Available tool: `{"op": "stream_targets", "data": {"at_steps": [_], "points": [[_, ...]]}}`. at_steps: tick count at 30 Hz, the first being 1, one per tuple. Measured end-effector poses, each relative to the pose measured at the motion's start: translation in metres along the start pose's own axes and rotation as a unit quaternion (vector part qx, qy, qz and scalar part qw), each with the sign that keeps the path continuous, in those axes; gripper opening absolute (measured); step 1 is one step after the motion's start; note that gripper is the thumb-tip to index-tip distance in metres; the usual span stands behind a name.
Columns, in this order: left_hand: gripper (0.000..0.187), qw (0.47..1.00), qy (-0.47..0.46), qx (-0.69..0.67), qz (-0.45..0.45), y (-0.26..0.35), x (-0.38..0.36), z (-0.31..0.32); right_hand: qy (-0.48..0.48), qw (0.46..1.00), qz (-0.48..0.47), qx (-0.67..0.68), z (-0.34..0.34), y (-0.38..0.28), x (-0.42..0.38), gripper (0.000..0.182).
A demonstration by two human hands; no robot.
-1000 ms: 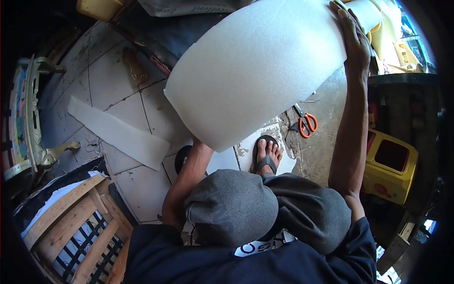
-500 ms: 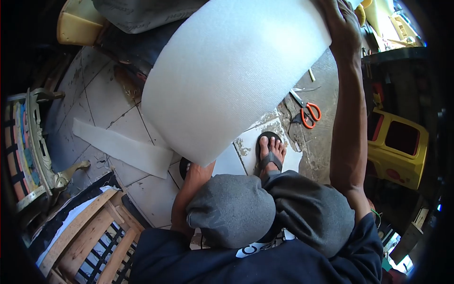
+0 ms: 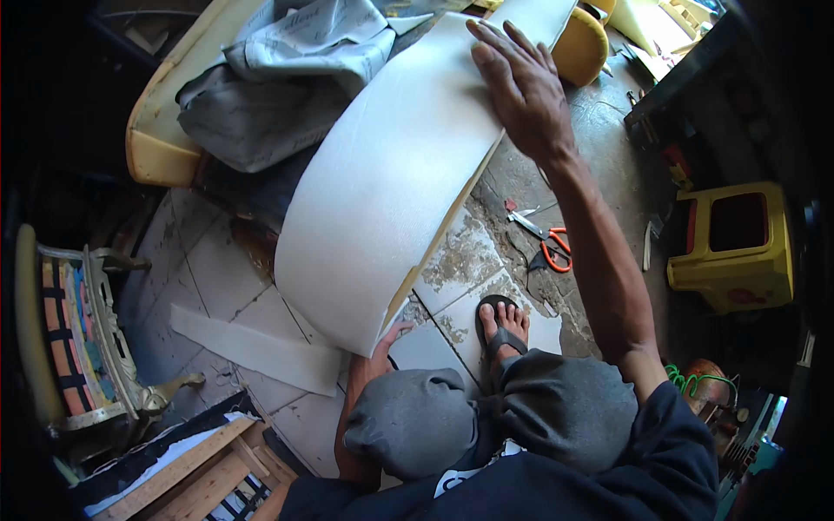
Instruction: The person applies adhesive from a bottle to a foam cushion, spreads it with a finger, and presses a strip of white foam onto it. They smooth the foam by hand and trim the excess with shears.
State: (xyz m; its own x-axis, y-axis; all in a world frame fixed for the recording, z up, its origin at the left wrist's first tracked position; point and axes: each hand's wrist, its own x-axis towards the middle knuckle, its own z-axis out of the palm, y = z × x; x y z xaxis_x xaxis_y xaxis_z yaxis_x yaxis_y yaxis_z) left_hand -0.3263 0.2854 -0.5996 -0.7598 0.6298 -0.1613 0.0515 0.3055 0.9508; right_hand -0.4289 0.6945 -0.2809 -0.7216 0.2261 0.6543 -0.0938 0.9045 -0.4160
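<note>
Two bare hands steady a large white foam sheet (image 3: 382, 191) that stands on edge and bows across the middle of the view. The right hand (image 3: 519, 87) lies flat on the sheet's upper part, palm down, its fingers (image 3: 495, 43) spread wide and pressed against the white face rather than curled around anything. The left hand (image 3: 382, 343) is at the sheet's lower corner, just above the knee; only a few fingers show at the edge there, and whether they pinch the sheet or merely prop it cannot be told. The sheet's near edge shows a thin yellowish layer behind the white face. Its lower end sits close to the tiled floor (image 3: 217, 269), and its upper end reaches toward a yellow cushion (image 3: 580, 43).

Beside the sheet's left side lies a heap of grey printed cloth (image 3: 278, 78) on a yellow foam pad (image 3: 152, 143). A narrow white strip (image 3: 256, 347) lies flat on the tiles below the sheet. Orange-handled scissors (image 3: 543, 239) rest on the cracked floor to the right of the sheet, well apart from either hand. A sandalled foot (image 3: 502, 326) stands just below them. A yellow plastic stool (image 3: 738, 243) sits at the far right, and an ornate chair (image 3: 78, 339) stands at the left.
</note>
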Motion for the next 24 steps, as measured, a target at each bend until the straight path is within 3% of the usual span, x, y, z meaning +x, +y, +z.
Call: {"op": "stream_targets", "data": {"at_steps": [2, 3, 4, 5, 6, 7, 8, 9, 10, 11, 13, 14, 15, 18, 21, 24], "points": [[0.05, 0.971, 0.117, 0.206, 0.004, 0.103, 0.0, -0.041, 0.097, 0.994, 0.026, 0.031, -0.009, -0.005, -0.022, 0.054], [0.052, 0.971, 0.187, -0.148, -0.028, 0.125, 0.013, -0.066, 0.12, 0.99, 0.047, 0.048, -0.015, -0.003, -0.038, 0.052], [0.054, 0.841, 0.239, -0.481, -0.06, 0.149, 0.028, -0.087, 0.118, 0.988, 0.091, 0.047, -0.018, 0.003, -0.057, 0.051], [0.057, 0.875, 0.354, -0.33, -0.009, 0.202, 0.033, -0.092, 0.115, 0.983, 0.132, 0.048, -0.021, 0.014, -0.078, 0.051], [0.06, 0.874, 0.455, -0.165, 0.045, 0.256, 0.034, -0.096, 0.063, 0.966, 0.232, 0.095, -0.018, 0.025, -0.099, 0.051], [0.061, 0.898, 0.411, -0.08, 0.135, 0.286, 0.033, -0.105, 0.01, 0.934, 0.327, 0.141, -0.011, 0.041, -0.126, 0.051], [0.062, 0.907, 0.357, 0.006, 0.225, 0.31, 0.035, -0.111, -0.056, 0.931, 0.353, 0.079, 0.003, 0.068, -0.163, 0.053], [0.062, 0.904, 0.357, 0.011, 0.233, 0.332, 0.039, -0.11, -0.12, 0.92, 0.374, 0.015, 0.022, 0.099, -0.206, 0.055], [0.063, 0.898, 0.28, 0.158, 0.302, 0.353, 0.043, -0.107, -0.132, 0.925, 0.351, -0.068, 0.043, 0.122, -0.255, 0.059], [0.065, 0.861, 0.193, 0.301, 0.362, 0.365, 0.049, -0.101, -0.182, 0.895, 0.394, -0.1, 0.048, 0.124, -0.286, 0.063], [0.066, 0.806, 0.11, 0.461, 0.355, 0.369, 0.067, -0.082, -0.189, 0.879, 0.406, -0.166, 0.058, 0.126, -0.34, 0.066], [0.066, 0.788, 0.009, 0.539, 0.297, 0.368, 0.077, -0.073, -0.189, 0.875, 0.406, -0.184, 0.055, 0.116, -0.354, 0.063], [0.071, 0.808, 0.032, 0.505, 0.303, 0.369, 0.08, -0.069, -0.182, 0.876, 0.409, -0.18, 0.052, 0.113, -0.367, 0.063], [0.077, 0.815, -0.024, 0.503, 0.288, 0.382, 0.086, -0.073, -0.148, 0.913, 0.34, -0.171, 0.051, 0.126, -0.379, 0.056], [0.08, 0.801, -0.062, 0.536, 0.261, 0.401, 0.103, -0.069, -0.126, 0.884, 0.397, -0.213, 0.047, 0.134, -0.374, 0.05], [0.082, 0.781, -0.109, 0.562, 0.252, 0.425, 0.133, -0.055, -0.197, 0.862, 0.406, -0.233, 0.034, 0.135, -0.356, 0.047]]}}
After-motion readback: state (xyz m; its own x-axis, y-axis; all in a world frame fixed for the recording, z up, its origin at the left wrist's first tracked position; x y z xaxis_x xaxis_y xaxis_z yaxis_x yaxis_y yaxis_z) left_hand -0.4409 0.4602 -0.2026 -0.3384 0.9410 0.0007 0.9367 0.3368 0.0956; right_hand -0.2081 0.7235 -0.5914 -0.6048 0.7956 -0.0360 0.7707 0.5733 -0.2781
